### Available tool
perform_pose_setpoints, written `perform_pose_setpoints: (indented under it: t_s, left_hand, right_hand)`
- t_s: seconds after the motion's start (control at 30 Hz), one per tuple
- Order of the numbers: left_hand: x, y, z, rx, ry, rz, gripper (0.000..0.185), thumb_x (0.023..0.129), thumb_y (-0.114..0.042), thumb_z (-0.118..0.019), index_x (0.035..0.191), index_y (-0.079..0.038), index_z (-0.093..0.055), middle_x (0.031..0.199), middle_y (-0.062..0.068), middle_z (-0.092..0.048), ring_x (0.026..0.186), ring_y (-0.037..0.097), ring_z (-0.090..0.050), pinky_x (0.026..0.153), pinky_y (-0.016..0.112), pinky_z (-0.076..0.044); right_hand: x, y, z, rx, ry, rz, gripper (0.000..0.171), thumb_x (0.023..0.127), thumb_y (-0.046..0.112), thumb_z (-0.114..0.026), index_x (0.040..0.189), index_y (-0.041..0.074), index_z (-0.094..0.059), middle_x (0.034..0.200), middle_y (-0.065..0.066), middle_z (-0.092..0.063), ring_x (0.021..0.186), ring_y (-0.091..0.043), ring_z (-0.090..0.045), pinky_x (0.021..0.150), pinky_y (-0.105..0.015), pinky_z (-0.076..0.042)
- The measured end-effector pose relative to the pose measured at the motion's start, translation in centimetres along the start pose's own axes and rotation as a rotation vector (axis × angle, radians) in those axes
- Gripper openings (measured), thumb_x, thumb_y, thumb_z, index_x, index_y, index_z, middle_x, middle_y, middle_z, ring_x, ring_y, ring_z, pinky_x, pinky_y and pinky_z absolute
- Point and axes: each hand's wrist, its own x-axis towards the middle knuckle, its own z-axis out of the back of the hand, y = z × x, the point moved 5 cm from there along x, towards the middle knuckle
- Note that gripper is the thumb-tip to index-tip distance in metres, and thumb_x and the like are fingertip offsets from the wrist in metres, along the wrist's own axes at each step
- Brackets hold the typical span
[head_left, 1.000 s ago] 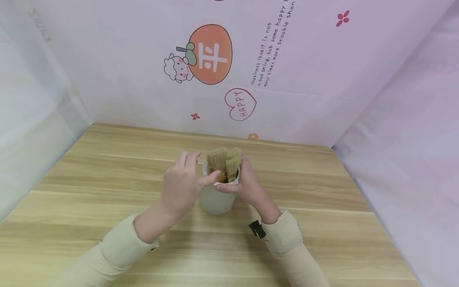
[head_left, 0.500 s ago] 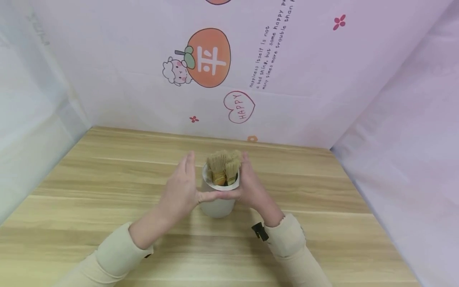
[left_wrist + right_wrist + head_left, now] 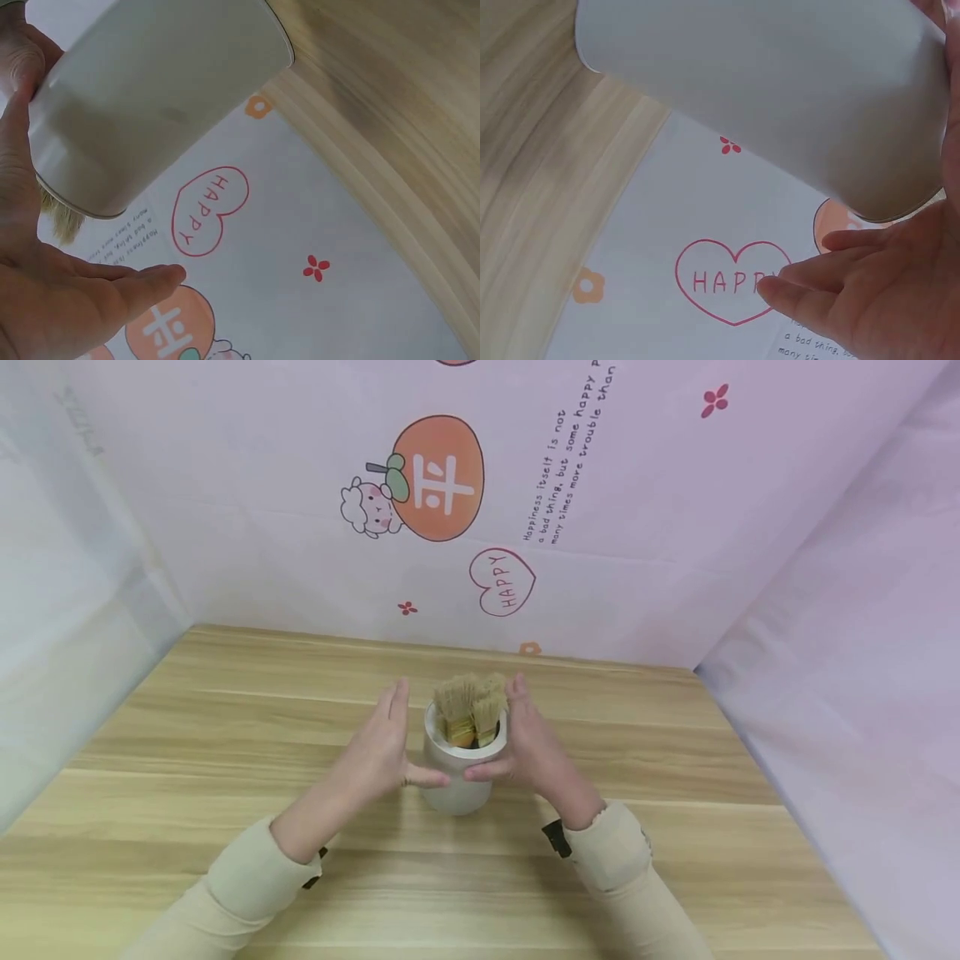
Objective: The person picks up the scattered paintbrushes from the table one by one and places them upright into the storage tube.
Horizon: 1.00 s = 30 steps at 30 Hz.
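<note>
A white cylindrical pot (image 3: 454,793) stands upright on the wooden table, with several bristle brushes (image 3: 459,700) in it, bristles up. To its left is my left hand (image 3: 375,752), fingers straight and thumb stretched across the pot's front. On the opposite side my right hand (image 3: 536,747) has straight fingers beside the rim and its thumb at the front. The left wrist view shows a gap between the fingers of my left hand (image 3: 67,300) and the pot (image 3: 165,97). Fingers of my right hand (image 3: 885,277) also extend apart from the pot (image 3: 772,90) in the right wrist view.
The wood-grain table (image 3: 225,760) surrounds the pot. A white printed sheet (image 3: 615,602) rises behind it, with more white sheeting (image 3: 847,635) at the right and left sides. Cream sleeves (image 3: 251,877) with dark straps cover both forearms.
My left thumb has come down from the brushes at the rim to the pot's front. The two thumbs met there, then parted. My right hand has shifted slightly right; the pot stays put.
</note>
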Motion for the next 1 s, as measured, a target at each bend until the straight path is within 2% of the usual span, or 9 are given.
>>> perform_pose_setpoints:
  t_s: [0.17,0.33,0.57,0.73,0.9,1.0]
  left_hand:
    - [0.0,0.3,-0.1,0.002,0.011,-0.027,0.138,0.053,-0.044,-0.091,0.149,0.011,-0.008,0.154,0.034,-0.014,0.144,0.046,-0.021,0.115,0.051,-0.027]
    - [-0.2,1.0,-0.4,-0.011,0.042,-0.008,0.14,0.053,-0.04,-0.092,0.15,0.01,-0.004,0.155,0.034,-0.012,0.144,0.045,-0.02,0.115,0.051,-0.026]
    - [-0.2,1.6,-0.9,0.024,0.07,-0.007,0.14,0.052,-0.038,-0.091,0.15,0.009,-0.004,0.155,0.033,-0.013,0.143,0.045,-0.023,0.113,0.051,-0.029]
    - [0.0,2.1,-1.2,0.061,0.079,0.0,0.14,0.05,-0.04,-0.091,0.15,0.009,-0.006,0.155,0.032,-0.015,0.141,0.045,-0.027,0.111,0.05,-0.033]
    - [0.1,2.6,-1.5,0.064,0.106,0.033,0.141,0.051,-0.041,-0.091,0.151,0.008,-0.004,0.156,0.031,-0.013,0.141,0.045,-0.028,0.112,0.05,-0.032]
    - [0.0,2.7,-1.6,0.061,0.116,0.037,0.14,0.051,-0.041,-0.091,0.151,0.008,-0.005,0.156,0.031,-0.013,0.141,0.045,-0.028,0.112,0.051,-0.032]
  right_hand:
    - [-0.1,-0.3,-0.1,-0.012,0.029,-0.015,0.133,0.058,0.038,-0.09,0.152,-0.006,-0.006,0.158,-0.028,0.003,0.149,-0.039,0.002,0.118,-0.054,-0.013]
    - [-0.4,-0.8,-0.1,-0.023,0.044,-0.015,0.129,0.059,0.035,-0.091,0.149,-0.011,-0.01,0.158,-0.03,0.0,0.148,-0.04,-0.001,0.118,-0.055,-0.014]
    - [-0.7,-1.8,-0.2,-0.02,0.054,-0.025,0.129,0.057,0.033,-0.091,0.149,-0.01,-0.014,0.158,-0.031,-0.002,0.149,-0.04,-0.001,0.119,-0.054,-0.013]
    - [-0.9,-2.0,-0.3,-0.021,0.054,0.003,0.124,0.057,0.033,-0.091,0.147,-0.011,-0.019,0.156,-0.035,-0.002,0.147,-0.045,-0.005,0.117,-0.057,-0.016]
    - [-1.0,-2.2,-0.4,-0.013,0.051,0.02,0.123,0.056,0.033,-0.091,0.148,-0.009,-0.021,0.156,-0.032,-0.014,0.147,-0.044,-0.007,0.117,-0.056,-0.016]
    - [-1.0,-2.3,-0.5,-0.006,0.057,0.019,0.124,0.055,0.033,-0.09,0.149,-0.007,-0.02,0.157,-0.029,-0.015,0.148,-0.043,-0.005,0.118,-0.056,-0.015]
